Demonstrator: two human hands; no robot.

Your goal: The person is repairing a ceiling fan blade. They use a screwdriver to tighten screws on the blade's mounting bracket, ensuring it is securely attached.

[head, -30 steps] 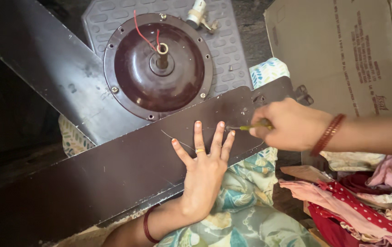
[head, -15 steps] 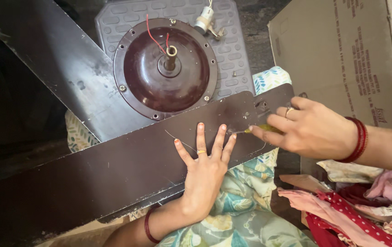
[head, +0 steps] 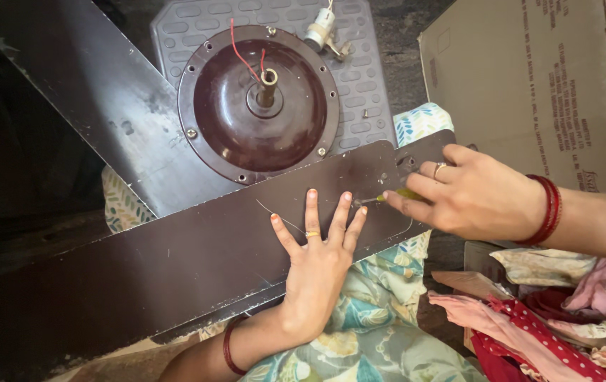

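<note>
A dark brown ceiling fan blade (head: 175, 262) lies across my lap. My left hand (head: 317, 258) presses flat on it with fingers spread, holding nothing. My right hand (head: 469, 194) grips a small screwdriver (head: 391, 198) with a yellow-green handle; its tip rests on the blade just right of my left fingertips, near the blade's bracket end (head: 416, 159). Behind the blade sits the round brown fan motor housing (head: 259, 102) with a red wire and a brass shaft, and a second blade (head: 98, 99) runs off to the upper left.
The motor rests on a grey plastic stool top (head: 359, 78) with a small white part and a loose screw on it. A cardboard box (head: 529, 85) stands at the upper right. Red and pink cloths (head: 551, 318) are piled at the lower right.
The view has shifted slightly. My right hand has moved a little right and down along the blade end with the screwdriver. My left hand stays pressed flat on the blade.
</note>
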